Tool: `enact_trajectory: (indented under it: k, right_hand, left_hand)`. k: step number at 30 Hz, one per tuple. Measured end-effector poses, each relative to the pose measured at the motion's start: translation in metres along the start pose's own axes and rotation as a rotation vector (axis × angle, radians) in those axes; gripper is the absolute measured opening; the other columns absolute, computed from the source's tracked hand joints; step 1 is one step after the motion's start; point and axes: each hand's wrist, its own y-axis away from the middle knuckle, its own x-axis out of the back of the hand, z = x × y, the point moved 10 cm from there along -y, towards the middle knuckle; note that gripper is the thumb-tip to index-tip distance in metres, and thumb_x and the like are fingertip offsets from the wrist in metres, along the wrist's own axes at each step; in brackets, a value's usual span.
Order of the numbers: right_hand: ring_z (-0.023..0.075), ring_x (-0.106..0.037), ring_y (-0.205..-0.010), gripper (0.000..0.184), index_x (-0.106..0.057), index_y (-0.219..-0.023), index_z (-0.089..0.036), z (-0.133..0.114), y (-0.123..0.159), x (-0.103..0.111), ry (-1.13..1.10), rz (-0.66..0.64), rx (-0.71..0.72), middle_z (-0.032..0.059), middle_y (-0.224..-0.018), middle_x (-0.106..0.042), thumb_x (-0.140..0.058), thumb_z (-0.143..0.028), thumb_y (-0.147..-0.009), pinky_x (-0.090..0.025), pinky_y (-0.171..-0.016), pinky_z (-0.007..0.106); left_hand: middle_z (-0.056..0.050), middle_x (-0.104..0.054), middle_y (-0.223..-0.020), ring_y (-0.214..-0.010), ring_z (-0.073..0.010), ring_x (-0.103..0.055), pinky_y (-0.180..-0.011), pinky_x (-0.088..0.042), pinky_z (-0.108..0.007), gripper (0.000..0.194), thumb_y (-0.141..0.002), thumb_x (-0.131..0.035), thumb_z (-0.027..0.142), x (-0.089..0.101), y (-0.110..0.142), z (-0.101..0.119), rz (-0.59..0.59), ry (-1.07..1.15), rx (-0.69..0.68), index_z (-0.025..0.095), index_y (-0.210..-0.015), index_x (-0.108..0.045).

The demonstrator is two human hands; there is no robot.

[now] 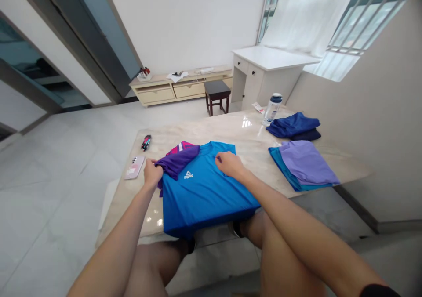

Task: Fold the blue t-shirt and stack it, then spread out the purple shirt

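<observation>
Gripping a bunched edge of purple cloth, a person's left hand works at the left side of a bright blue PEAK T-shirt laid front up on a marble-patterned table, its lower part draped over the near edge. The right hand, fingers curled in, is at the shirt's upper right; whether it holds any fabric cannot be told. The purple cloth, with a patch of pink and white pattern behind it, covers the shirt's left shoulder.

Close by the left hand lies a pale pink phone, with a bundle of pens beyond it. Across the table at right, well apart from the shirt, a folded lavender garment rests on a blue one. Behind them sit dark blue clothes, whose near side partly hides the base of a clear water bottle. A dark-topped stool and a white desk stand past the far edge.
</observation>
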Motion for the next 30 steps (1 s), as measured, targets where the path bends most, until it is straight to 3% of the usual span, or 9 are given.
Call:
enact_trajectory:
  k: [4, 6, 11, 14, 19, 23, 26, 28, 30]
  right_hand:
    - [0.027, -0.074, -0.112, 0.034, -0.081, -0.118, -0.017, 0.027, -0.005, -0.004, -0.039, 0.005, -0.105, 0.0145, -0.122, -0.082, -0.051, -0.03, -0.11, -0.047, -0.084, 0.028]
    - [0.0273, -0.073, -0.111, 0.032, -0.082, -0.116, -0.016, 0.033, -0.006, -0.008, -0.062, 0.006, -0.122, 0.0151, -0.121, -0.082, -0.053, -0.03, -0.109, -0.046, -0.084, 0.028]
    - [0.0265, -0.072, -0.114, 0.034, -0.076, -0.132, -0.01, 0.025, -0.011, -0.041, -0.101, -0.103, -0.011, 0.016, -0.126, -0.08, -0.056, -0.021, -0.106, -0.046, -0.092, 0.028]
    - [0.0282, -0.068, -0.129, 0.043, -0.067, -0.146, -0.007, 0.02, -0.008, -0.068, -0.036, -0.163, -0.01, 0.0197, -0.14, -0.074, -0.058, -0.021, -0.107, -0.045, -0.104, 0.028]
    - [0.0419, -0.06, -0.14, 0.064, -0.057, -0.152, 0.001, 0.039, 0.0, -0.1, 0.07, -0.152, -0.263, 0.036, -0.153, -0.058, -0.067, -0.042, -0.105, -0.046, -0.11, 0.043]
    - [0.0463, -0.051, -0.148, 0.096, -0.05, -0.158, 0.001, 0.074, 0.0, -0.108, 0.106, -0.109, -0.488, 0.0377, -0.162, -0.046, -0.08, -0.063, -0.092, -0.045, -0.114, 0.046]
    - [0.0461, -0.058, -0.141, 0.092, -0.065, -0.144, -0.006, 0.095, -0.009, -0.11, 0.112, -0.094, -0.492, 0.0328, -0.15, -0.06, -0.083, -0.072, -0.083, -0.049, -0.109, 0.046]
    - [0.0434, -0.068, -0.124, 0.07, -0.077, -0.116, -0.012, 0.101, -0.016, -0.116, 0.095, -0.135, -0.421, 0.0256, -0.123, -0.075, -0.081, -0.073, -0.083, -0.053, -0.099, 0.043]
    - [0.038, -0.074, -0.103, 0.051, -0.076, -0.087, -0.018, 0.1, -0.023, -0.124, 0.059, -0.183, -0.325, 0.0171, -0.094, -0.078, -0.077, -0.069, -0.088, -0.054, -0.087, 0.039]
  left_hand:
    - [-0.001, -0.065, -0.087, -0.082, -0.0192, -0.067, -0.084, -0.055, -0.032, 0.021, -0.088, -0.061, 0.017, 0.087, 0.004, -0.034, 0.369, 0.236, 0.057, 0.022, -0.108, -0.054]
    - [-0.001, -0.067, -0.089, -0.079, -0.018, -0.067, -0.082, -0.055, -0.031, 0.024, -0.091, -0.059, 0.019, 0.106, 0.015, -0.042, 0.377, 0.278, 0.004, 0.021, -0.114, -0.054]
    - [-0.01, -0.079, -0.11, -0.105, -0.0262, -0.076, -0.099, -0.057, -0.038, 0.028, -0.09, -0.062, 0.019, 0.072, 0.037, -0.047, 0.007, 0.225, -0.114, 0.022, -0.118, -0.06]
    - [-0.016, -0.079, -0.126, -0.125, -0.0318, -0.072, -0.112, -0.052, -0.046, 0.028, -0.092, -0.061, 0.02, 0.054, 0.04, -0.059, -0.081, 0.137, -0.12, 0.021, -0.119, -0.066]
    - [-0.018, -0.078, -0.131, -0.13, -0.0337, -0.07, -0.115, -0.05, -0.047, 0.024, -0.093, -0.06, 0.023, 0.049, 0.028, -0.093, -0.094, 0.212, -0.004, 0.018, -0.114, -0.071]
    - [-0.015, -0.079, -0.121, -0.123, -0.0312, -0.071, -0.113, -0.052, -0.045, 0.024, -0.087, -0.064, 0.02, 0.037, 0.024, -0.108, -0.176, 0.404, 0.054, 0.018, -0.109, -0.072]
    - [-0.011, -0.077, -0.118, -0.119, -0.0258, -0.071, -0.113, -0.052, -0.04, 0.025, -0.085, -0.061, 0.015, 0.049, 0.017, -0.12, 0.007, 0.599, 0.098, 0.02, -0.108, -0.07]
    - [-0.008, -0.075, -0.115, -0.116, -0.0221, -0.071, -0.111, -0.053, -0.036, 0.02, -0.089, -0.057, 0.017, 0.063, 0.014, -0.135, 0.196, 0.719, 0.162, 0.022, -0.107, -0.067]
    - [-0.005, -0.073, -0.108, -0.109, -0.0204, -0.071, -0.106, -0.056, -0.035, 0.015, -0.094, -0.053, 0.02, 0.07, 0.014, -0.155, 0.303, 0.779, 0.28, 0.023, -0.105, -0.063]
